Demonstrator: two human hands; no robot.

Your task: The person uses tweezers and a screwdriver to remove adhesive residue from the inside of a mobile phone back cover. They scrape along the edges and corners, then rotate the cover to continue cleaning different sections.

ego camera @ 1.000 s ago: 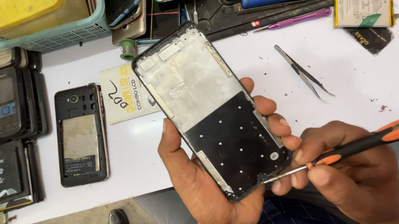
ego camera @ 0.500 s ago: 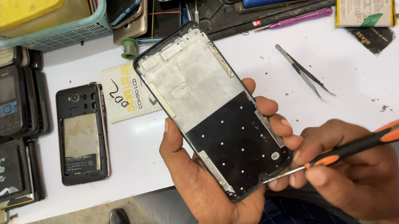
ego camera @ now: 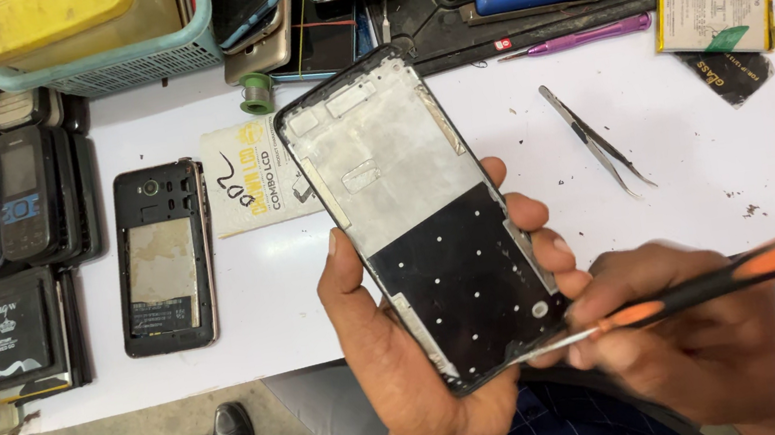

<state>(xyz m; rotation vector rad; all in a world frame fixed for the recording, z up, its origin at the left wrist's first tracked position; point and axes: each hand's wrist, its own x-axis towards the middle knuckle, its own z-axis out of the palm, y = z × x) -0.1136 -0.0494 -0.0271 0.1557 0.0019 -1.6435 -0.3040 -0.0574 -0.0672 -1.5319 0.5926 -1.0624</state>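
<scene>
The phone frame (ego camera: 430, 232), a bare mid-chassis with a pale metal upper half and a black lower panel dotted with small holes, is held tilted above the front edge of the white table (ego camera: 699, 133), its lower end toward the person. The left hand (ego camera: 408, 366) cradles it from below, thumb along the left edge and fingertips wrapped over the right edge, clasped firmly around the frame. The right hand (ego camera: 697, 336) is clenched around a black-and-orange screwdriver (ego camera: 720, 282), whose thin metal tip meets the frame's lower right corner. To do this well, the tip wants to sit square in whatever it engages, with light downward pressure and the frame kept from rocking; the left fingers lie just beside the tip, so a slip could catch them. Whether a screw sits under the tip cannot be made out. On the table lie tweezers (ego camera: 599, 139) to the right, a gutted black phone (ego camera: 163, 259) to the left, a printed paper label (ego camera: 255, 175) between them, and a phone battery (ego camera: 714, 12) at the far right.
</scene>
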